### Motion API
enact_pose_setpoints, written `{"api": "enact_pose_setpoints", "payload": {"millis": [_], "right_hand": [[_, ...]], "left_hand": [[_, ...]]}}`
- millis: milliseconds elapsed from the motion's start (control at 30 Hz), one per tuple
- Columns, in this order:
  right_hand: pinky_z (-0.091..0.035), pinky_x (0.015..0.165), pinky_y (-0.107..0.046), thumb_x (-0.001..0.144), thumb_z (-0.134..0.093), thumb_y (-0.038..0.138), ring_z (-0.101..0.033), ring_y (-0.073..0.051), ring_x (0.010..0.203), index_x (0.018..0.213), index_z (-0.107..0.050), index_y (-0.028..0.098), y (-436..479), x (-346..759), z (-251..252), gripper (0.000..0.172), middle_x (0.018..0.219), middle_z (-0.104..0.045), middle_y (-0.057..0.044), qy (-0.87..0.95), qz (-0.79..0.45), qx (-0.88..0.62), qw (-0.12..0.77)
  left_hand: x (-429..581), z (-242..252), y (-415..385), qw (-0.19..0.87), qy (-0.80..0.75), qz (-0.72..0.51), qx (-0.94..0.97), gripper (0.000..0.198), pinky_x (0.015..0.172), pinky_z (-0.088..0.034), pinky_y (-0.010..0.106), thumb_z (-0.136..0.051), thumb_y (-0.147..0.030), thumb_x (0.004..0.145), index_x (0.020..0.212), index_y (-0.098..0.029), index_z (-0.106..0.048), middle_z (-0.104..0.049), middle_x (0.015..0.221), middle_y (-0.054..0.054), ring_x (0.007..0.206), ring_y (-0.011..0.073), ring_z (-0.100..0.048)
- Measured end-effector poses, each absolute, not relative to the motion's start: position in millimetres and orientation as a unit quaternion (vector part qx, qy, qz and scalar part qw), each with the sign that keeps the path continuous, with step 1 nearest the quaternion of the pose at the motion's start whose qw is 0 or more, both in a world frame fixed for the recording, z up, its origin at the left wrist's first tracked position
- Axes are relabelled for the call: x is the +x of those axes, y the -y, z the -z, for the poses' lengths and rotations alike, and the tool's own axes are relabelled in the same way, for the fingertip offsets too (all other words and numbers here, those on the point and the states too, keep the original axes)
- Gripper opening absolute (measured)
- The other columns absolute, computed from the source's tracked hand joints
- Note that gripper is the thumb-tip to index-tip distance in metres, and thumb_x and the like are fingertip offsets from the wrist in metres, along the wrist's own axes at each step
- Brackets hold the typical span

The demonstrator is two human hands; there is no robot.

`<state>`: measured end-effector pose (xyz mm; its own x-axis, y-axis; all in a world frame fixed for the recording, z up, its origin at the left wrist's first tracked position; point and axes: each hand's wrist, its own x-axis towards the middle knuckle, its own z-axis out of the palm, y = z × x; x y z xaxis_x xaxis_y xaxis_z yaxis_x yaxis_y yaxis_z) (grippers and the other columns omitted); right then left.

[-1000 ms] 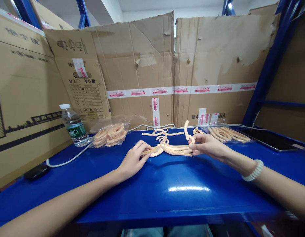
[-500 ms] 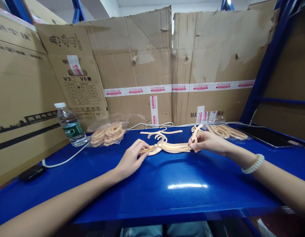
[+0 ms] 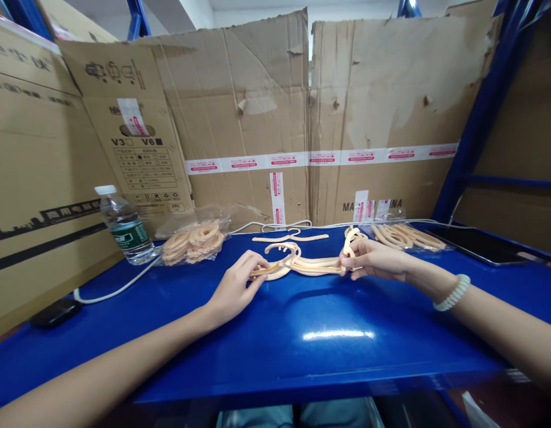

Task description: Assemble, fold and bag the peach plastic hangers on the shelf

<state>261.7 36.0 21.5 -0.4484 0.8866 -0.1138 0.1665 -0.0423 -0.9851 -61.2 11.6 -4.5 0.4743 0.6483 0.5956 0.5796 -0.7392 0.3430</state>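
Note:
Several pale wooden-looking clothes hangers (image 3: 317, 266) are bunched together just above the blue table, hooks up. My left hand (image 3: 242, 284) is closed on their left arms, thumb in front and fingers over the top. At their right end my right hand (image 3: 373, 260) pinches a pale curved piece (image 3: 350, 241) between thumb and fingers. That piece stands upright against the hanger tips; whether it is hooked over them I cannot tell. Behind the bunch, a separate pale hanger (image 3: 290, 237) lies flat on the table.
On the left are a water bottle (image 3: 126, 229), a clear bag of pale oval pieces (image 3: 197, 241) and a black object (image 3: 56, 312). A bag of pale loops (image 3: 406, 236) and a dark tablet (image 3: 475, 245) lie right. Cardboard (image 3: 243, 113) walls the back; a white cable (image 3: 123, 289) runs across.
My right hand has tilted the curved piece more upright and brought it slightly left and down at the hanger tips. My left hand keeps its hold, nearly still.

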Motion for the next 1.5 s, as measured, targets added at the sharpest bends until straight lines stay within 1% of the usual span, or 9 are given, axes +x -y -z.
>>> {"api": "enact_pose_setpoints", "payload": {"millis": [233,467,833,1000,1067,1200,1267,1367,1500], "right_hand": [[-0.049,0.051,-0.016,0.063,-0.081,0.034,-0.069,-0.017,0.077,0.072,-0.060,0.015,-35,259,-19,0.031,0.079,-0.072,-0.007,0.624,-0.575,-0.432,0.305],[-0.048,0.047,-0.021,0.058,-0.082,0.035,-0.064,-0.014,0.058,0.065,-0.057,0.016,-32,251,-18,0.033,0.063,-0.070,-0.006,0.639,-0.514,-0.432,0.376],[-0.053,0.055,-0.027,0.056,-0.081,0.036,-0.064,-0.015,0.053,0.063,-0.056,0.017,-30,246,-16,0.032,0.057,-0.069,-0.004,0.634,-0.450,-0.441,0.447],[-0.053,0.055,-0.030,0.054,-0.082,0.037,-0.062,-0.016,0.050,0.065,-0.057,0.017,-30,245,-16,0.034,0.052,-0.065,-0.002,0.628,-0.430,-0.444,0.473],[-0.053,0.056,-0.030,0.055,-0.083,0.038,-0.061,-0.015,0.053,0.065,-0.057,0.017,-29,245,-17,0.034,0.055,-0.064,-0.002,0.621,-0.452,-0.424,0.480],[-0.050,0.054,-0.025,0.067,-0.077,0.040,-0.061,-0.015,0.070,0.084,-0.065,0.018,-29,250,-26,0.030,0.082,-0.067,-0.004,0.591,-0.531,-0.361,0.488],[-0.046,0.050,-0.022,0.069,-0.075,0.041,-0.058,-0.013,0.068,0.086,-0.068,0.018,-32,260,-31,0.029,0.084,-0.066,-0.004,0.577,-0.547,-0.348,0.496],[-0.042,0.049,-0.020,0.066,-0.078,0.035,-0.053,-0.009,0.058,0.078,-0.070,0.017,-42,280,-36,0.023,0.070,-0.063,-0.001,0.590,-0.533,-0.366,0.484],[-0.045,0.056,-0.023,0.063,-0.080,0.032,-0.056,-0.011,0.061,0.079,-0.072,0.018,-53,302,-41,0.023,0.073,-0.067,-0.002,0.683,-0.441,-0.411,0.412]], "left_hand": [[-61,5,-11,0.039,-0.351,-0.365,0.861,0.012,0.079,-0.047,0.030,-0.047,-0.015,0.090,0.098,-0.020,-0.056,-0.056,0.098,0.005,0.090,0.0176,-0.056],[-60,7,-9,0.041,-0.349,-0.370,0.860,0.013,0.078,-0.048,0.030,-0.047,-0.018,0.092,0.100,-0.020,-0.056,-0.059,0.094,0.005,0.088,0.0183,-0.058],[-58,6,-9,0.077,-0.355,-0.383,0.850,0.010,0.078,-0.048,0.031,-0.048,-0.019,0.091,0.098,-0.019,-0.055,-0.060,0.095,0.005,0.087,0.0184,-0.058],[-55,3,-4,0.086,-0.355,-0.376,0.852,0.014,0.078,-0.047,0.031,-0.048,-0.024,0.093,0.102,-0.020,-0.058,-0.061,0.096,0.005,0.087,0.0181,-0.057],[-54,2,-4,0.079,-0.361,-0.380,0.848,0.014,0.077,-0.047,0.030,-0.048,-0.024,0.092,0.102,-0.020,-0.058,-0.061,0.095,0.004,0.086,0.0175,-0.057],[-55,0,-6,0.054,-0.381,-0.394,0.835,0.014,0.073,-0.047,0.029,-0.049,-0.024,0.091,0.101,-0.019,-0.057,-0.061,0.092,0.004,0.079,0.0160,-0.057],[-57,-1,-7,0.039,-0.382,-0.397,0.834,0.013,0.071,-0.047,0.029,-0.049,-0.024,0.090,0.099,-0.018,-0.057,-0.060,0.092,0.004,0.077,0.0153,-0.057],[-60,-2,-10,0.023,-0.380,-0.394,0.837,0.013,0.070,-0.047,0.027,-0.050,-0.022,0.089,0.098,-0.019,-0.059,-0.058,0.092,0.003,0.075,0.0141,-0.056],[-63,-1,-13,0.018,-0.382,-0.390,0.837,0.015,0.068,-0.048,0.025,-0.051,-0.021,0.088,0.100,-0.019,-0.059,-0.057,0.086,0.002,0.073,0.0133,-0.056]]}}
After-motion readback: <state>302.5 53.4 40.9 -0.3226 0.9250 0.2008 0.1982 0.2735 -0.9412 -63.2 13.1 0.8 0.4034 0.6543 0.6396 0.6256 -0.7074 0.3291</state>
